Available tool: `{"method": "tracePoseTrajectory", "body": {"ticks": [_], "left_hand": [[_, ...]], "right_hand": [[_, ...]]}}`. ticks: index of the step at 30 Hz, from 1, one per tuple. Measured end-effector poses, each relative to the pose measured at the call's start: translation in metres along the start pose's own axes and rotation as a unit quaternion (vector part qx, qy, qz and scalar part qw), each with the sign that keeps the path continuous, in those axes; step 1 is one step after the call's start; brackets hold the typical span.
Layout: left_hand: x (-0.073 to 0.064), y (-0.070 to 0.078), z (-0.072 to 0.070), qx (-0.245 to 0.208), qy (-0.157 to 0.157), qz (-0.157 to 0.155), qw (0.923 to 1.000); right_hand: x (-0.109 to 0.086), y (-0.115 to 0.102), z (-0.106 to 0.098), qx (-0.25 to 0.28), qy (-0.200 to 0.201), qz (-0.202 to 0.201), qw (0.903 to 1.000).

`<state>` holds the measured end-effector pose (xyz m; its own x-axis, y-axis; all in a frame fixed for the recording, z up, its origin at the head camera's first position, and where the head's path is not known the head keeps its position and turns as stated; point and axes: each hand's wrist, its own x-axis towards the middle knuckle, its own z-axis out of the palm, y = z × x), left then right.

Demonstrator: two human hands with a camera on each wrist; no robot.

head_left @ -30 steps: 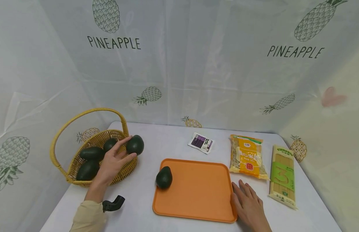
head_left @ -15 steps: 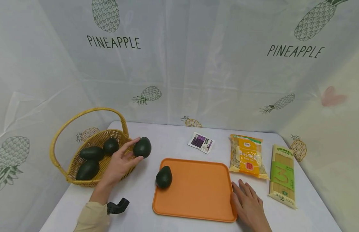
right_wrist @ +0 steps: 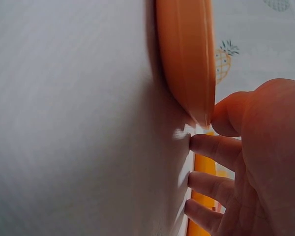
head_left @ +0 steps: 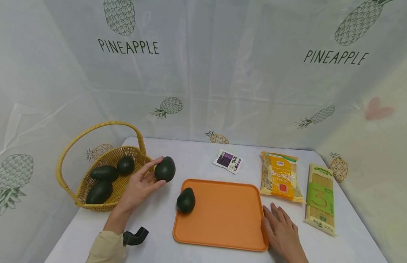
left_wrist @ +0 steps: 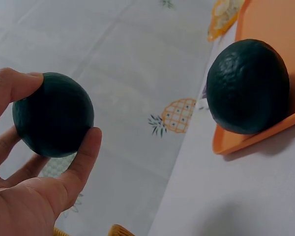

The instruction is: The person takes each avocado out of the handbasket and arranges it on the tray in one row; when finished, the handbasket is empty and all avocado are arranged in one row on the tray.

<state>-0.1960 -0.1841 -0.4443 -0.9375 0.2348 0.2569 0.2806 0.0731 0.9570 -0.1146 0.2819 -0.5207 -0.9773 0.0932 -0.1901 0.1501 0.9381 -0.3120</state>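
Observation:
In the head view my left hand (head_left: 140, 188) pinches a dark green avocado (head_left: 165, 169) between thumb and fingers, in the air beside the basket's right rim. The left wrist view shows the held avocado (left_wrist: 54, 115) with fingertips on either side of it. Another avocado (head_left: 186, 201) lies at the left edge of an orange tray (head_left: 229, 217). Three avocados are inside the yellow wicker basket (head_left: 75, 199). My right hand (head_left: 282, 232) rests at the tray's right edge, fingers extended; in the right wrist view its thumb (right_wrist: 228, 113) touches the tray rim.
A small white and purple packet (head_left: 228, 161) lies behind the tray. To the right are a yellow bag of dry food (head_left: 281, 177) and a green-labelled pack of noodles (head_left: 320, 199). The basket's tall handle (head_left: 101, 126) arches up on the left. A curtain hangs behind the table.
My left hand has carried the avocado to the right, from over the basket's rim toward the tray. The right hand has stayed at the tray's edge.

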Motion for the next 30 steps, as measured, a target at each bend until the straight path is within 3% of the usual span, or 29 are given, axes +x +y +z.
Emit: {"method": "tracePoseTrajectory", "body": {"ticks": [11,21,30], "left_hand": [[-0.002,0.001,0.010,-0.043,-0.019,0.023,0.9986],[-0.002,0.002,0.017,-0.031,-0.030,0.043,0.9982],[-0.003,0.007,0.024,0.019,-0.033,0.052,0.9979]], "right_hand": [[-0.002,-0.001,0.000,-0.002,0.004,0.002,1.0000],[0.000,0.000,-0.001,-0.005,-0.002,0.003,1.0000],[0.000,-0.002,-0.001,-0.002,-0.002,0.004,1.0000]]}}
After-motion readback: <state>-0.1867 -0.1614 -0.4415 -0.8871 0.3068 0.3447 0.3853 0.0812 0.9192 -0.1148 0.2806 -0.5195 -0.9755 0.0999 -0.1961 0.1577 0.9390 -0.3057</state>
